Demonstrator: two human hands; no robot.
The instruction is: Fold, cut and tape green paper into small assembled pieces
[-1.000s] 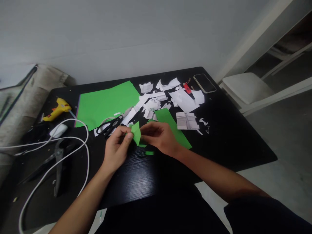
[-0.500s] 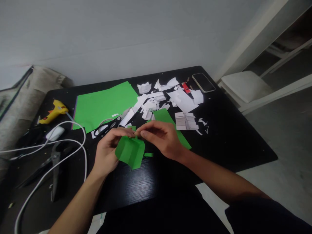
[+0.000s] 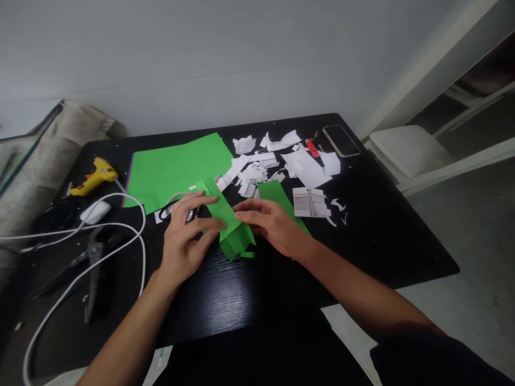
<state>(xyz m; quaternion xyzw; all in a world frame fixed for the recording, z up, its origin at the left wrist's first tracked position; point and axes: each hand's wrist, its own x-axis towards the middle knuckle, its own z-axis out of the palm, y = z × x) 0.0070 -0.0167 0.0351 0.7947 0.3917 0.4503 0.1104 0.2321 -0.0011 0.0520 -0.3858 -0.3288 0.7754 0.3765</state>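
A folded green paper piece [image 3: 225,214], creased along its length with flaps at the near end, is held slightly above the table between my hands. My left hand [image 3: 187,230] grips its left side, with one finger laid on top and the thumb near the lower edge. On the right edge, my right hand [image 3: 276,225] pinches the paper between thumb and fingers; some fingertips are hidden behind it. A small green strip [image 3: 247,254] lies just below the piece. Partly covered by my left hand, black-handled scissors [image 3: 164,212] rest on the table.
Large green sheets [image 3: 173,169] lie at the back left, and another green sheet [image 3: 279,195] beside my right hand. White paper scraps [image 3: 257,169] spread across the middle. A yellow glue gun [image 3: 94,177], white cable [image 3: 140,257], large shears [image 3: 94,268] and phone [image 3: 341,140] lie around.
The green piece has been turned, so its long creased side now faces up instead of its open end. My left fingers have spread along it, and my right hand has shifted to its right edge.
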